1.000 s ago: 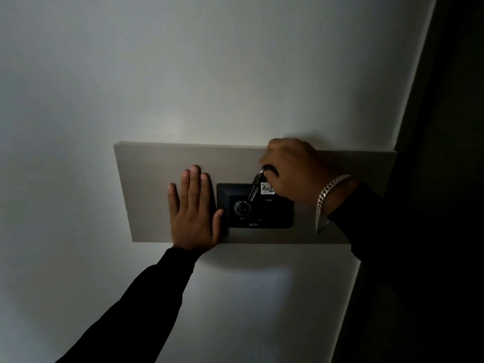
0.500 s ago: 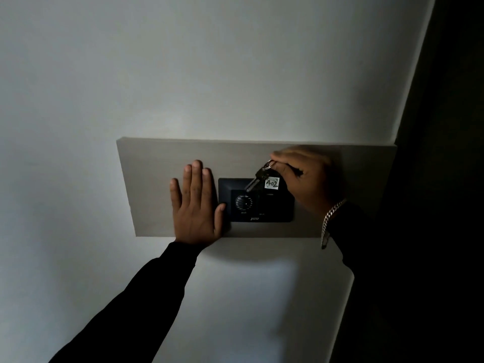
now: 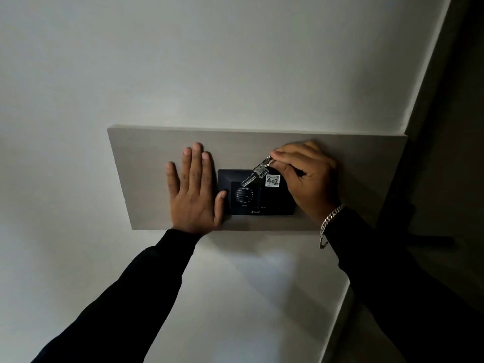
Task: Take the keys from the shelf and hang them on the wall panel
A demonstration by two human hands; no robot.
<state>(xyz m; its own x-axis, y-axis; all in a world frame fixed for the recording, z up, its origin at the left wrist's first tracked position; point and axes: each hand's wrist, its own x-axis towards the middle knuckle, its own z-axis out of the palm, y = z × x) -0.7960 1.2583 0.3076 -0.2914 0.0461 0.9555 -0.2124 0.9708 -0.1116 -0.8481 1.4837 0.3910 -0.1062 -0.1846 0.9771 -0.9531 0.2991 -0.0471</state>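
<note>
A grey wooden wall panel (image 3: 146, 153) is fixed flat on the white wall. A black switch plate (image 3: 277, 203) with a round dial sits in its middle. My left hand (image 3: 193, 189) lies flat and spread on the panel, its thumb touching the plate's left edge. My right hand (image 3: 306, 176) pinches the ring of a set of silver keys (image 3: 255, 172) with a white tag marked 402 (image 3: 272, 181). The keys hang slanted in front of the plate's upper part. Any hook is hidden behind my fingers.
The white wall (image 3: 183, 61) surrounds the panel. A dark doorway or recess (image 3: 450, 153) runs down the right side, next to the panel's right end. A silver bracelet (image 3: 330, 221) circles my right wrist.
My right hand turned and dropped its wrist to the right of the plate. The keys swung out to the left, showing the blade and the tag. My left hand stayed put.
</note>
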